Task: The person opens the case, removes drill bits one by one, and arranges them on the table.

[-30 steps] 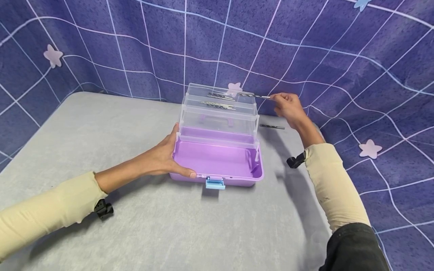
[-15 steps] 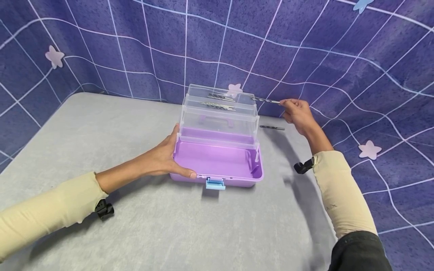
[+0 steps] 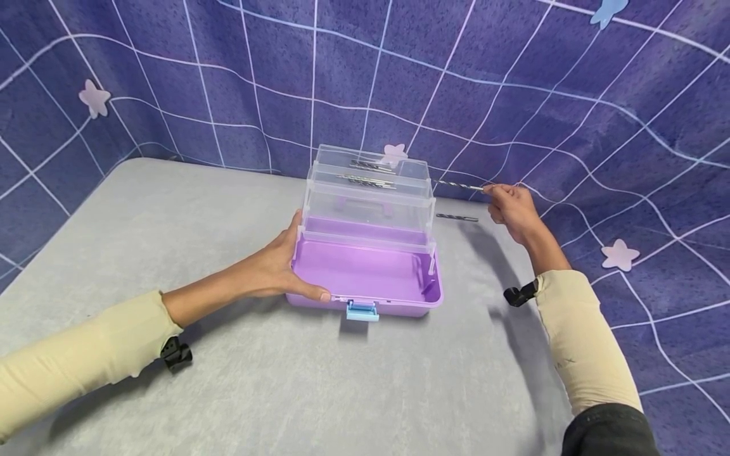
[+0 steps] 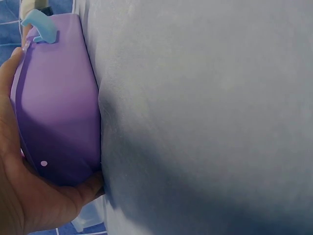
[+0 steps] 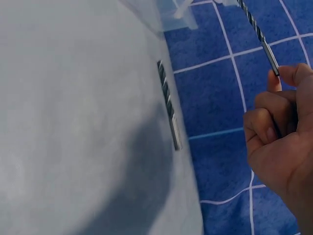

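My right hand (image 3: 515,210) pinches the shank end of a drill bit (image 3: 461,185) between thumb and fingertip. The bit is raised, pointing left toward the upper tray of an open purple toolbox (image 3: 365,269). In the right wrist view the same drill bit (image 5: 257,32) shows its spiral flutes and smooth shank. My left hand (image 3: 270,266) grips the toolbox's left end, thumb along the front rim. From the left wrist, the purple box wall (image 4: 63,98) stands between thumb and fingers. Several drill bits (image 3: 371,174) lie in the clear raised trays (image 3: 410,190).
Another drill bit (image 3: 457,218) lies on the grey table (image 3: 353,392), right of the toolbox near the back edge. A light-blue latch (image 3: 362,311) hangs open on the box front. Behind the table hangs a blue curtain (image 3: 228,76) with grid lines and stars.
My right hand has moved right and lower, drawing the drill bit away from the upper tray and out past its right end. The left hand and toolbox hold their place.
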The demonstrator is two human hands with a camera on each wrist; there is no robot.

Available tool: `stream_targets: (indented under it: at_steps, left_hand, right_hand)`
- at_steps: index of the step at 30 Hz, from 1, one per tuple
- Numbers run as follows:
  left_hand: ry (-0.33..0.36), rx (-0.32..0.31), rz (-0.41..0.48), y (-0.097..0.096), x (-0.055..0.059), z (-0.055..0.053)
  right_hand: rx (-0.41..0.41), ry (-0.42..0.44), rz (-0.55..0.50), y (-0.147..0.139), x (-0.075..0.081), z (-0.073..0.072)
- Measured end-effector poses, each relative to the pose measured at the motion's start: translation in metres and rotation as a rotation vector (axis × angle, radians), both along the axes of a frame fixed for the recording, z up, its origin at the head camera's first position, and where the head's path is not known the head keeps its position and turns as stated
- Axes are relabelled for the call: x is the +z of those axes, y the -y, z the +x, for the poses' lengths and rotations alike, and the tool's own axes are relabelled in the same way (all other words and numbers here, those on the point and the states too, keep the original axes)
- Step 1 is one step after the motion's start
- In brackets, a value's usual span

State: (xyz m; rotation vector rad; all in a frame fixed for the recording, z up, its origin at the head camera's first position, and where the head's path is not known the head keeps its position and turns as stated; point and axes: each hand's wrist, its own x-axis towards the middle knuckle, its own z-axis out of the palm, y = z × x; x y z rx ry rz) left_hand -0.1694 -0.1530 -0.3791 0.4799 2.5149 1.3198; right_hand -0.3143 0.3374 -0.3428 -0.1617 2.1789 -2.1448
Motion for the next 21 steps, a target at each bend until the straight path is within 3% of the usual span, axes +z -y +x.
stream_targets:
  at_steps: [4, 11, 17, 21]
  left_hand:
    - [-0.006, 0.000, 0.022, -0.001, -0.001, -0.001]
    - [-0.019, 0.007, -0.065, 0.001, -0.002, 0.000]
    - [-0.015, 0.010, -0.074, 0.002, -0.002, 0.001]
    - [-0.014, 0.007, -0.077, 0.001, -0.002, 0.000]
  right_hand:
    - [-0.013, 0.034, 0.022, -0.009, -0.010, 0.003]
    - [-0.010, 0.117, 0.071, -0.015, -0.024, 0.012]
    - [0.008, 0.174, 0.186, -0.014, -0.028, 0.024]
    - [0.017, 0.194, 0.232, -0.023, -0.041, 0.021]
